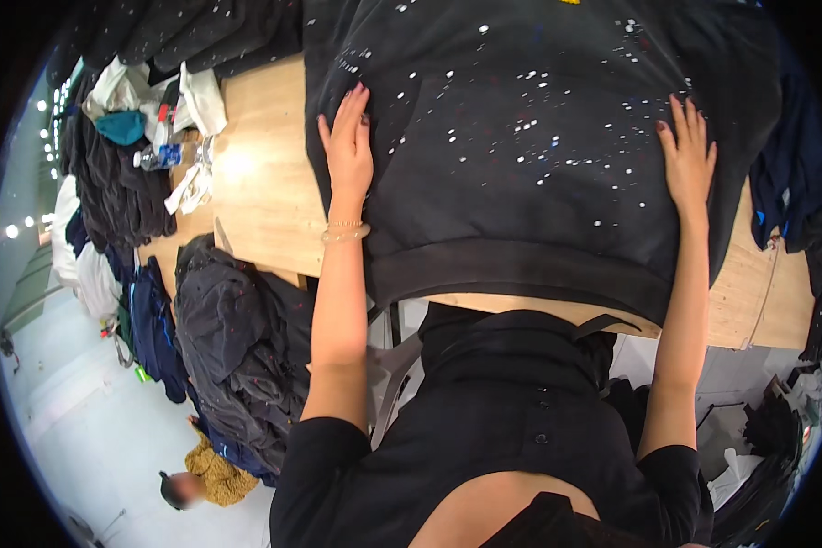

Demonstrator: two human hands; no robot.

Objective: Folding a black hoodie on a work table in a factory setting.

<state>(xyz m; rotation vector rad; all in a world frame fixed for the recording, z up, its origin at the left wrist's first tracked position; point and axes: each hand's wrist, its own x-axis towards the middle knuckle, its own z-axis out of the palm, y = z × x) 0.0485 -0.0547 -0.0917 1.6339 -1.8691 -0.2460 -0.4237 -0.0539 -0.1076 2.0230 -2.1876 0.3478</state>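
A black sweatshirt [521, 210] speckled with white paint-like spots lies spread over the wooden table [265, 173], its ribbed hem toward me. My left hand [347, 151] rests on the garment's left side, fingers stretched out and pointing away from me. On the right side, my right hand [688, 160] lies flat on the cloth with its fingers slightly apart. Neither hand grips anything. Beaded bracelets [345, 233] circle my left wrist. The far part of the sweatshirt runs out of the picture at the top.
Dark garments are heaped at the left [237, 338], with more at the far left [119, 183]. A plastic bottle [160, 157] lies among white cloths and a teal piece. Navy cloth [785, 146] hangs at the right. A person in a brown top [217, 475] is at the lower left.
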